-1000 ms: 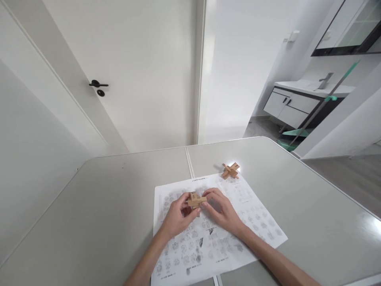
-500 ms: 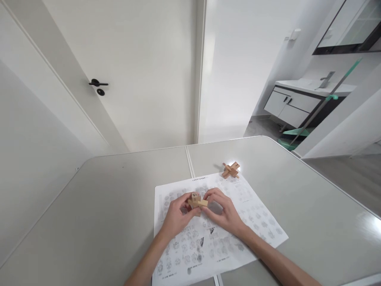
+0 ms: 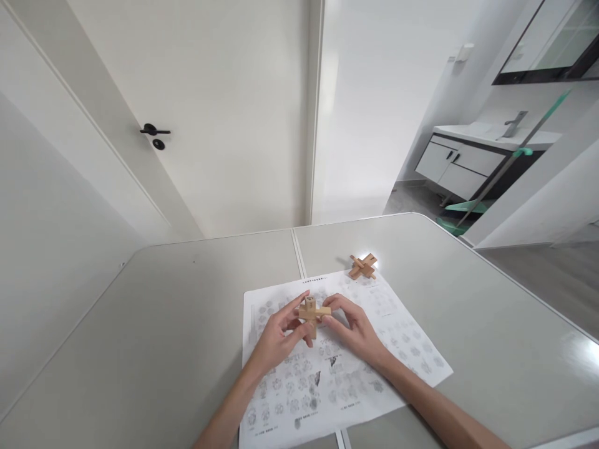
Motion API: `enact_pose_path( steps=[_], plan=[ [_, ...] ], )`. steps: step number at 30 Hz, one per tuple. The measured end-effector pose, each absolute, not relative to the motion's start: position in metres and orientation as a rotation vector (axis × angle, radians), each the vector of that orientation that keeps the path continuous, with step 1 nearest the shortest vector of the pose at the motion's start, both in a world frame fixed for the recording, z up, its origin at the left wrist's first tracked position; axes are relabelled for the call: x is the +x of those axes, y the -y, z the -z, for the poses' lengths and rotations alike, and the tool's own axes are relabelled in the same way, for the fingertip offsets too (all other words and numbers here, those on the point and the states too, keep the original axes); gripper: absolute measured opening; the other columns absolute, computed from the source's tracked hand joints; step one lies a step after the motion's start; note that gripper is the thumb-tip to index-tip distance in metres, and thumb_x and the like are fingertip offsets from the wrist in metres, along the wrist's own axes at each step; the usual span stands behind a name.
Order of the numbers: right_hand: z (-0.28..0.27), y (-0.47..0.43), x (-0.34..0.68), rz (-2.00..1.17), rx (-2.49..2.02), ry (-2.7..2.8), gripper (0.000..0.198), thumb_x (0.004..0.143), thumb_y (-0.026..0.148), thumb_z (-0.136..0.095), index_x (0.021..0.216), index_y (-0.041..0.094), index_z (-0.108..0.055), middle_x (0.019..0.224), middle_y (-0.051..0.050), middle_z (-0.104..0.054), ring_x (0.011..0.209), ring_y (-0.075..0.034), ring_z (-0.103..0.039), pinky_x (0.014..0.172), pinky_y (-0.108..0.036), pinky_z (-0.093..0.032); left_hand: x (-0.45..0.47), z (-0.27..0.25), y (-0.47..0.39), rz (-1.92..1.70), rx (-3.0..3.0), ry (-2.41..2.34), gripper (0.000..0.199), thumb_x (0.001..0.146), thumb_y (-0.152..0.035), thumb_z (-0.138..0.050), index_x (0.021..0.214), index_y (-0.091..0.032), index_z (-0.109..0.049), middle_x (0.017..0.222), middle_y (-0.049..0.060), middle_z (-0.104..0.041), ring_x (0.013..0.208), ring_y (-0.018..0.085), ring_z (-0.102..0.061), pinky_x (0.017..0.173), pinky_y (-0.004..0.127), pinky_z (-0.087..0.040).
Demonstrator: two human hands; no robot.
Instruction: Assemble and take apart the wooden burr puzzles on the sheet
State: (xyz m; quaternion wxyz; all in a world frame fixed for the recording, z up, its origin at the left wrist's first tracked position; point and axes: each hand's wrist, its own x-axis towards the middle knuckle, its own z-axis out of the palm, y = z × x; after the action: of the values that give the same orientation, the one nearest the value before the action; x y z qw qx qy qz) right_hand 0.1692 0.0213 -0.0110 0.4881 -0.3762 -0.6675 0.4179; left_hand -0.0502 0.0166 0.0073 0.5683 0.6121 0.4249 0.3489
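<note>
Between my hands, above a printed sheet (image 3: 393,393), is a light wooden interlocking puzzle (image 3: 311,313) made of crossed bars. One bar stands upright with a dark mark on its top end; another points right. My left hand (image 3: 279,337) grips the puzzle from the left, thumb on its near side and the index finger raised behind it. The fingers of my right hand (image 3: 353,327) pinch the end of the bar that points right. A second, darker wooden puzzle of crossed bars (image 3: 362,267) lies at the sheet's far right corner, apart from both hands.
The grey table (image 3: 154,324) has a pale seam (image 3: 298,254) running across it. Past its far edge is a white door with a black handle (image 3: 155,130). To the right are a sink cabinet (image 3: 461,163) and a green-tipped pole (image 3: 521,151).
The puzzle has turned slightly, so its side bar now points more squarely to the right. My left index finger has lifted. The darker puzzle has stayed in place.
</note>
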Motion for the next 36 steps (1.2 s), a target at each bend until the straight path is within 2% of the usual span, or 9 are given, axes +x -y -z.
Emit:
enact_pose_path(
  steps=[2,4,7,10,12,18,31,36],
  plan=[
    [0.010,-0.021,0.169,-1.088,-0.874,1.618,0.022,0.101,0.041,-0.061,0.090,0.024,-0.068,0.099,-0.006,-0.066,0.095,-0.024,-0.064,0.088,-0.037,-0.049,-0.050,-0.009,-0.018,-0.827,1.345,-0.971,0.070,0.089,-0.038,-0.074,0.153,-0.028,-0.048,0.104,0.005,-0.074,0.065,0.013,-0.065,0.076,0.036,-0.057],
    [0.008,-0.019,0.169,-1.131,-0.839,1.628,0.022,0.100,0.042,-0.062,0.090,0.024,-0.068,0.100,-0.006,-0.066,0.096,-0.024,-0.064,0.088,-0.037,-0.049,-0.049,-0.011,-0.020,-0.818,1.284,-0.979,0.066,0.081,-0.036,-0.082,0.142,-0.024,-0.059,0.099,0.004,-0.073,0.063,0.013,-0.063,0.069,0.032,-0.056],
    [0.006,-0.017,0.168,-1.136,-0.818,1.649,0.021,0.098,0.042,-0.066,0.087,0.024,-0.067,0.098,-0.005,-0.066,0.093,-0.024,-0.064,0.086,-0.036,-0.049,-0.046,-0.011,-0.021,-0.806,1.297,-1.070,0.039,0.076,-0.035,-0.084,0.109,-0.018,-0.072,0.084,0.002,-0.070,0.064,0.015,-0.062,0.062,0.028,-0.052],
    [0.005,-0.017,0.166,-1.105,-0.825,1.666,0.019,0.097,0.039,-0.067,0.085,0.024,-0.065,0.098,-0.005,-0.067,0.093,-0.023,-0.064,0.085,-0.036,-0.049,-0.044,-0.006,-0.021,-0.890,1.393,-1.149,0.020,0.078,-0.032,-0.080,0.090,-0.018,-0.071,0.083,0.002,-0.068,0.073,0.016,-0.064,0.065,0.026,-0.051],
    [0.005,-0.017,0.166,-1.083,-0.831,1.678,0.018,0.097,0.038,-0.068,0.085,0.024,-0.064,0.098,-0.005,-0.067,0.092,-0.023,-0.064,0.085,-0.036,-0.049,-0.043,-0.002,-0.021,-0.965,1.489,-1.227,0.014,0.080,-0.030,-0.076,0.089,-0.019,-0.072,0.085,0.002,-0.067,0.074,0.016,-0.063,0.065,0.024,-0.050],
    [0.008,-0.016,0.165,-0.998,-0.831,1.744,0.021,0.095,0.034,-0.069,0.082,0.023,-0.057,0.097,-0.005,-0.067,0.089,-0.022,-0.065,0.083,-0.035,-0.049,-0.040,0.005,-0.017,-1.087,1.809,-1.538,0.008,0.081,-0.028,-0.071,0.086,-0.021,-0.070,0.079,-0.001,-0.064,0.059,0.011,-0.053,0.060,0.023,-0.045],
    [0.009,-0.010,0.166,-0.921,-0.891,1.822,0.025,0.096,0.042,-0.060,0.081,0.025,-0.050,0.089,-0.007,-0.068,0.078,-0.024,-0.061,0.074,-0.036,-0.049,-0.047,0.009,-0.019,-1.037,1.950,-1.834,0.023,0.090,-0.038,-0.066,0.075,-0.023,-0.058,0.078,-0.003,-0.062,0.059,0.013,-0.056,0.060,0.025,-0.043],
    [0.013,-0.016,0.171,-0.962,-1.003,1.675,0.027,0.101,0.043,-0.055,0.083,0.024,-0.051,0.086,-0.004,-0.064,0.079,-0.022,-0.059,0.075,-0.034,-0.047,-0.050,0.010,-0.021,-0.985,2.002,-1.843,0.024,0.092,-0.045,-0.065,0.080,-0.023,-0.063,0.078,-0.001,-0.065,0.066,0.016,-0.061,0.064,0.028,-0.044]
  ],
)
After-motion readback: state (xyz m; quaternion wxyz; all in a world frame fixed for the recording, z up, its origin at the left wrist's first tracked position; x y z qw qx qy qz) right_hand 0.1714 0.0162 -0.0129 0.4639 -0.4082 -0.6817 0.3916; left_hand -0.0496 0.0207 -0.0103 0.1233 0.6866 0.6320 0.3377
